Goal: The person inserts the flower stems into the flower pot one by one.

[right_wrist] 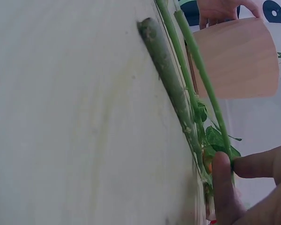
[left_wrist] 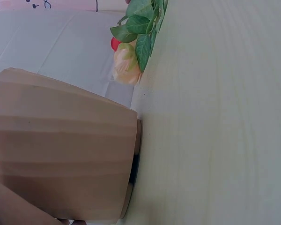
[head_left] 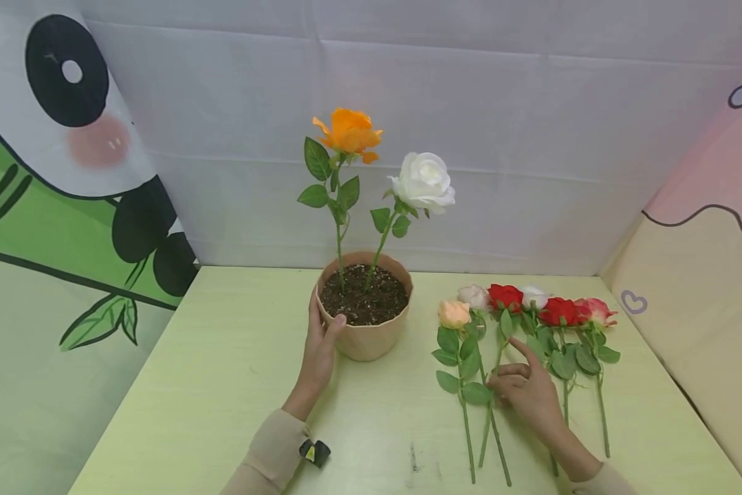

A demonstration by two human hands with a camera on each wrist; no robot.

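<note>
A tan flowerpot [head_left: 371,342] filled with dark soil holds an orange rose [head_left: 348,130] and a white rose [head_left: 424,182], both upright. My left hand [head_left: 318,350] grips the pot's left side, thumb over the front rim. In the left wrist view the pot wall [left_wrist: 65,145] fills much of the left. At the right, my right hand [head_left: 531,395] pinches a green stem [right_wrist: 206,77] between thumb and finger. That stem runs up toward a red rose [head_left: 505,298] in the row of lying flowers. Its lower end appears raised over the other stems in the right wrist view.
Beside the red rose lie a peach rose [head_left: 454,314], a pale pink rose [head_left: 473,297], a white rose [head_left: 535,296], another red rose [head_left: 559,311] and a pink rose [head_left: 595,311]. Their stems point toward me on the table [head_left: 222,385]. A cloth backdrop [head_left: 241,137] stands behind.
</note>
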